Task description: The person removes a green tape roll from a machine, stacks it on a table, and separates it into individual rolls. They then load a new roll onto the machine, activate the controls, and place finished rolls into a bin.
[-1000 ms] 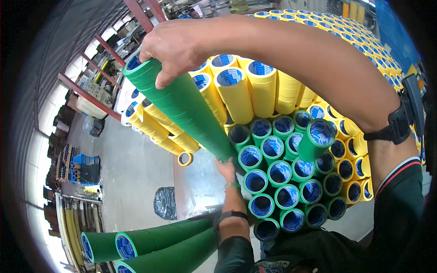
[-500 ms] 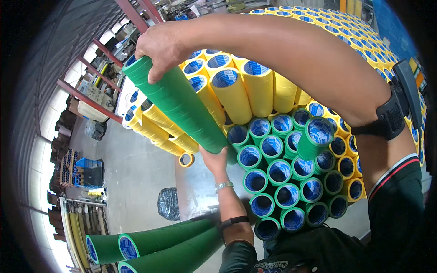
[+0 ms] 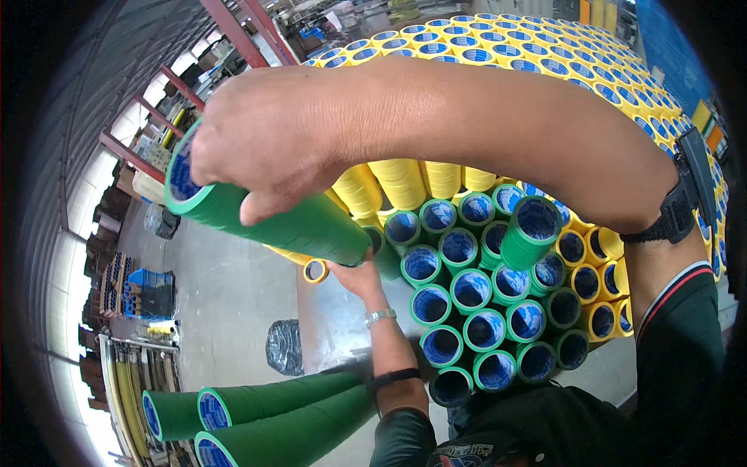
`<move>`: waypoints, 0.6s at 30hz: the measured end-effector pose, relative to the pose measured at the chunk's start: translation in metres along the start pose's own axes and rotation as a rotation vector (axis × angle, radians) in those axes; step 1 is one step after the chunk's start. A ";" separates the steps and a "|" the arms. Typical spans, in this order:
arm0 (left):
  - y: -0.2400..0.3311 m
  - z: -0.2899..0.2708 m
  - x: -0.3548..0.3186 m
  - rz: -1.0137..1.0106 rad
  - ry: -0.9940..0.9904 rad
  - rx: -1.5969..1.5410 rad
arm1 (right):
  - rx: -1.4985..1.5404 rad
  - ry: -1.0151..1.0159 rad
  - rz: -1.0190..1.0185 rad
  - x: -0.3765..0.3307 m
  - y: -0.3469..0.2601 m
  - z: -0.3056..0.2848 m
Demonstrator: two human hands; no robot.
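Note:
A long stack of green tape rolls (image 3: 311, 226) is tilted in front of me, its open blue-cored end at the upper left. My right hand (image 3: 264, 140) grips that upper end, thumb along the green side and the other fingers over the rim toward the core. Under the lower end, my left hand (image 3: 356, 279) supports it, with most of its fingers hidden behind the stack. Just right of my left hand, upright green tape stacks (image 3: 471, 289) stand packed together on the table. One green stack (image 3: 531, 233) rises above its neighbours.
Many upright yellow tape stacks (image 3: 475, 54) fill the far side. A single yellow ring (image 3: 315, 271) lies by the metal tabletop (image 3: 331, 335). Several green stacks (image 3: 296, 420) lie at lower left. A black wrapped bundle (image 3: 285, 347) and blue crate (image 3: 152, 294) are on the floor.
My right hand has moved down and left, bringing the stack's upper end lower and closer to me. My left hand stays at the lower end, shifted slightly left.

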State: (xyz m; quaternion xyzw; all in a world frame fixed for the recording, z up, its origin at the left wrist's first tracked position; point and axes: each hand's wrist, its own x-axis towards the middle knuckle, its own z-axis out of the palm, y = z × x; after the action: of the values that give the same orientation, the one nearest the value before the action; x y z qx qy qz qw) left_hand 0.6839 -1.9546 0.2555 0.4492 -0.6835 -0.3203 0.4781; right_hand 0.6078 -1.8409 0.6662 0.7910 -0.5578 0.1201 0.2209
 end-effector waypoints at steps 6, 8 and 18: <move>-0.009 0.009 -0.003 0.020 -0.029 -0.210 | 0.042 -0.002 -0.015 0.004 -0.019 -0.008; -0.018 0.015 -0.003 0.077 -0.005 -0.131 | 0.030 -0.007 -0.029 0.006 -0.010 0.003; 0.004 0.026 0.010 0.057 -0.017 -0.094 | -0.063 0.050 0.053 -0.005 0.011 0.007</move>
State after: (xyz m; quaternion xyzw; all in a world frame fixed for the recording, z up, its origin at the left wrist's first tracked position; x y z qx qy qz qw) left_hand 0.6567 -1.9621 0.2537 0.4039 -0.6843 -0.3421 0.5016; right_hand 0.5954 -1.8433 0.6601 0.7654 -0.5762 0.1279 0.2565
